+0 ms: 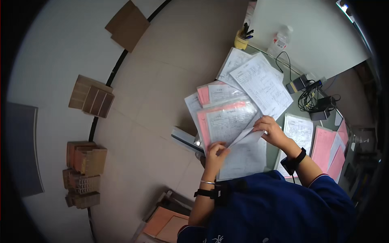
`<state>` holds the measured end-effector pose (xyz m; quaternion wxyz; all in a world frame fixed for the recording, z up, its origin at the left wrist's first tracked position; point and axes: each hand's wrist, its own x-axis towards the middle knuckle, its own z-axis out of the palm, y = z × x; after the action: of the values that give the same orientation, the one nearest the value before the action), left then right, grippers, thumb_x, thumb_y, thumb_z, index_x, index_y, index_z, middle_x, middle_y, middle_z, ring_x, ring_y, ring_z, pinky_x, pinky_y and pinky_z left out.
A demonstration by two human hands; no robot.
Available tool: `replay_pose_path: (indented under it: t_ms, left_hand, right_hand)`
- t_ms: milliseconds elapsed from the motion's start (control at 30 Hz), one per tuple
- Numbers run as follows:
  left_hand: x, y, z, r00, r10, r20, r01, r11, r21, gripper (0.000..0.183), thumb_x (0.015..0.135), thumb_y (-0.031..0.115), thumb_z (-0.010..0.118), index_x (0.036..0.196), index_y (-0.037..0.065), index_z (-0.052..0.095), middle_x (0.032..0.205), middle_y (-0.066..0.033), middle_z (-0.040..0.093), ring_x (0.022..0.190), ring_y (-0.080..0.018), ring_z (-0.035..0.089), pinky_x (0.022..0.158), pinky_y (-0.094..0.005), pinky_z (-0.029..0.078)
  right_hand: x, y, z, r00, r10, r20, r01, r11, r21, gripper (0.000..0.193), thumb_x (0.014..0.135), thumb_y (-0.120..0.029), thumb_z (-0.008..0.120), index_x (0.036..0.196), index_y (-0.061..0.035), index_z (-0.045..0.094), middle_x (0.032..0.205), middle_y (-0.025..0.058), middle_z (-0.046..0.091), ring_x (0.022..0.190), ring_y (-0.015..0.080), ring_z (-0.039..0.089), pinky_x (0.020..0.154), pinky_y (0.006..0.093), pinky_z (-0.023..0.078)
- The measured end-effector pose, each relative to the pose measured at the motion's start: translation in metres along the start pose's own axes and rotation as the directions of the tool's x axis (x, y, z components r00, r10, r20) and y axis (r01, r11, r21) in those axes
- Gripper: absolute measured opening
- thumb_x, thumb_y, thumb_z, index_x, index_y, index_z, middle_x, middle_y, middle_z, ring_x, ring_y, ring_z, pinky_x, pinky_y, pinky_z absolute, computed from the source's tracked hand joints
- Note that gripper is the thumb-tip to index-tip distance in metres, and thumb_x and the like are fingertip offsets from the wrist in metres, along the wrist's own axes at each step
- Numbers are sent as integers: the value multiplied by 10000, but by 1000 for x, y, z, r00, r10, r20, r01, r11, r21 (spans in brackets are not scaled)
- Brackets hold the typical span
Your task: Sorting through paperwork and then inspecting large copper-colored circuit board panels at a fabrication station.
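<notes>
Pinching a white sheet (246, 138) right of centre, left hand (216, 153) and right hand (272, 130) are gripping opposite ends; even tension should help.

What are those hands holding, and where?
A white paper sheet, by its raised edge: the left hand near the left end, the right hand near the right.

Office, printed forms (263, 85) beyond the right hand (270, 131), pen cup (240, 42) farther off, power adapters (320, 115) right of that hand
</notes>
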<state>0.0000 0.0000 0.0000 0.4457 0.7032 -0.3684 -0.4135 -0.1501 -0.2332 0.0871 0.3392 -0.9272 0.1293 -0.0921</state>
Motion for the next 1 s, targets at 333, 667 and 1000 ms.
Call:
replay_pose_path:
  t_ms: [333, 667, 1000]
  left_hand:
    - [10, 24, 5, 869, -180, -461, 144, 983, -114, 153, 822, 92, 655, 942, 1, 627, 785, -81, 625, 667, -176, 604, 618, -283, 480]
    - [6, 9, 0, 811, 217, -543, -203, 975, 86, 106, 821, 93, 651, 875, 3, 639, 850, -87, 618, 790, -240, 607, 704, -329, 483]
    - [-1, 30, 2, 972, -135, -192, 110, 985, -133, 135, 803, 100, 669, 898, 4, 658, 863, -80, 644, 742, -166, 611, 684, -270, 486]
  right_hand:
    - [0, -15, 5, 990, 139, 22, -141, 977, 162, 400, 646, 94, 657, 998, -95, 637, 963, 52, 576, 890, 258, 571, 811, 352, 463]
    - [4, -3, 3, 996, -32, 87, 30, 999, 32, 310, 591, 104, 671, 845, -73, 676, 859, 67, 612, 836, 270, 586, 745, 347, 490]
    - [8, -19, -4, 970, 238, 46, -242, 958, 151, 283, 657, 12, 705, 916, -86, 643, 866, 60, 599, 842, 282, 583, 764, 367, 485]
